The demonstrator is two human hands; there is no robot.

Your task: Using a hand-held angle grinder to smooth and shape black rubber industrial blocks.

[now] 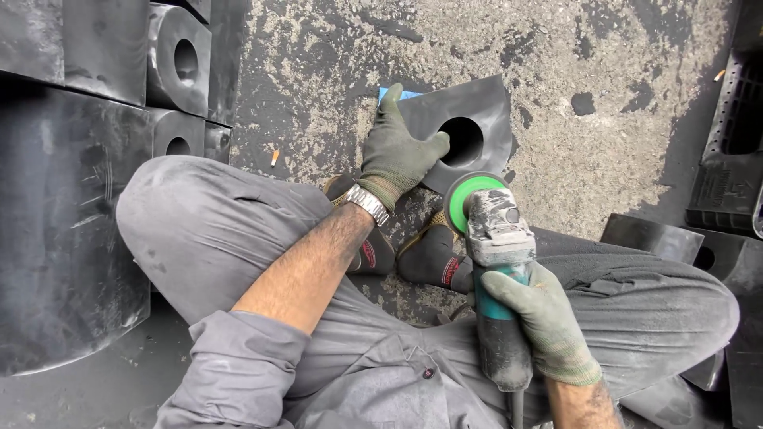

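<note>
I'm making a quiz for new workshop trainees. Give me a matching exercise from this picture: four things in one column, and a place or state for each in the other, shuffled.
Things:
1. left hand
2. right hand
3. grinder disc
4. wristwatch

Places or states:
A. green, at the edge of the black block
B. on the left wrist
C. pressed flat on the black block beside its round hole
D. wrapped around the angle grinder body

Pairs: 1-C, 2-D, 3-A, 4-B

Bare gritty floor (pixel 604 71) lies open past the black block with a hole (pixel 465 119). Stacked black blocks (pixel 79 199) wall off the left. A black crate (pixel 735 151) blocks the right.
</note>
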